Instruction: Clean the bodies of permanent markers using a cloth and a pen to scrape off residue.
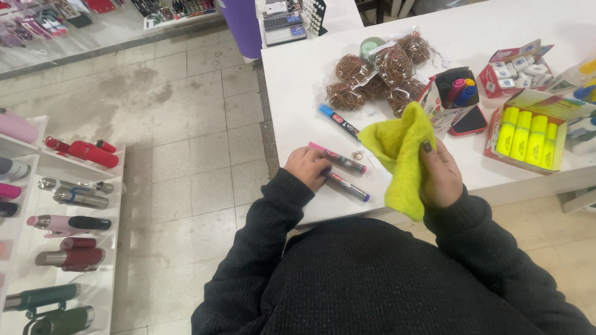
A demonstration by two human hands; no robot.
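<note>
The work surface is a white counter [298, 80] that fills the upper right of the head view. A grey tiled floor [186, 124] lies at 9 o'clock from it, and a white display rack [112, 186] holding bottles stands at the left edge.

On the counter, bags of rubber bands [372, 74] lie at 12 o'clock from the hands. A box of yellow highlighters [528, 136] sits at 3 o'clock, and a blue-capped marker [338, 120] lies between the bags and the hands.

The left hand [307, 167] rests palm-down on the counter, sleeve drawn to the wrist. Its fingers are curled over the near ends of two markers; whether they clamp them cannot be determined. The pink-capped marker [338, 158] extends from the hand toward 3 o'clock. The purple-capped marker [347, 186] lies just beside it at 5 o'clock, roughly parallel.

The right hand [441, 177] is raised above the counter edge, fingers closed around a yellow cloth [400, 155]. The cloth bunches upward toward 12 o'clock and hangs toward 6 o'clock. Its left edge lies near the marker tips, apart from them.
</note>
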